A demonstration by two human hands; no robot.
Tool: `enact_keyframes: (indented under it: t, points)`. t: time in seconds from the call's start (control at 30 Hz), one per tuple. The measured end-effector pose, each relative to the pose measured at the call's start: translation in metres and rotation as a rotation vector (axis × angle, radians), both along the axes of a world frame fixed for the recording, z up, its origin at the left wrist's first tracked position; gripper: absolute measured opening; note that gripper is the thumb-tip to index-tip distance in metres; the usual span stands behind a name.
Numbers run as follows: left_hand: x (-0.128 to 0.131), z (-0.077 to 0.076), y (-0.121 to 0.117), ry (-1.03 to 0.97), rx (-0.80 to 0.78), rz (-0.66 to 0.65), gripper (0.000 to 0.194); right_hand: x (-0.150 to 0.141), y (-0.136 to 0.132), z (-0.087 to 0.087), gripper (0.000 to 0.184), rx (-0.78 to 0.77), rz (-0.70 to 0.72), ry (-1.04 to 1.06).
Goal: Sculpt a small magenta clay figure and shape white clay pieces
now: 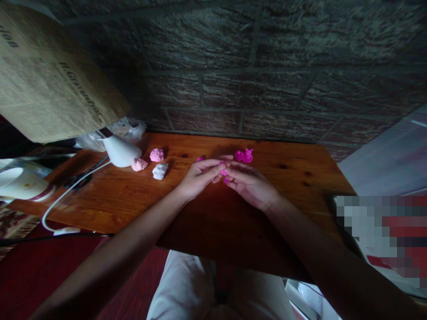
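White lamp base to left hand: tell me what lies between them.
The head view shows a pale pink lump nearest the lamp base, then a brighter pink lump and a whitish lump closer to the left hand.

Mostly hidden by the fingers of the left hand (pixel 196 177) and right hand (pixel 250 183): one small, bright magenta, putty-like lump (pixel 223 172); its full shape cannot be determined. Behind the left hand, a second magenta piece (pixel 200 158) is partly covered. The newspaper-print tan lampshade (pixel 63 84) is cut off by the left edge, its fine print illegible. Partly obscured behind it: a crumpled clear plastic bag (pixel 128 129), contents indistinct. The white cup with dark-red band (pixel 30 189) is cut off at left.
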State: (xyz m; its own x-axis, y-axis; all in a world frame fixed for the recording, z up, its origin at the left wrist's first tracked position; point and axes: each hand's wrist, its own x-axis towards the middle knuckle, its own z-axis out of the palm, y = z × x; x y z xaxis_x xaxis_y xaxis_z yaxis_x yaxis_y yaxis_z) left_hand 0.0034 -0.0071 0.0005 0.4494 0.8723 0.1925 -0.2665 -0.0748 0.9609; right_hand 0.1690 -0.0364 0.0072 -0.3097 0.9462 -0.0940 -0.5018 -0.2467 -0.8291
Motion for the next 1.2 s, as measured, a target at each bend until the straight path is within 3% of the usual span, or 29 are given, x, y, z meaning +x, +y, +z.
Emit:
enact_keyframes:
  t: [0.23,0.4,0.67,1.03,1.2]
  points:
    - [-0.006,-0.008,0.005,0.092,-0.105,0.017,0.032,0.000,-0.003,-0.002,0.023,-0.164,0.153,0.042]
    - [-0.002,-0.005,0.004,0.031,-0.073,-0.044,0.036,0.001,-0.003,0.001,0.026,-0.112,0.171,0.037]
    - [-0.003,-0.002,0.001,0.065,-0.040,-0.032,0.034,0.002,-0.001,-0.002,0.026,0.037,0.126,-0.067]
    - [-0.006,0.003,-0.001,0.190,-0.005,0.107,0.038,0.011,0.003,0.003,0.028,-0.070,0.150,0.010]
    - [-0.004,0.004,0.000,0.106,-0.033,0.028,0.038,0.012,0.002,0.004,0.029,-0.009,0.148,0.000]
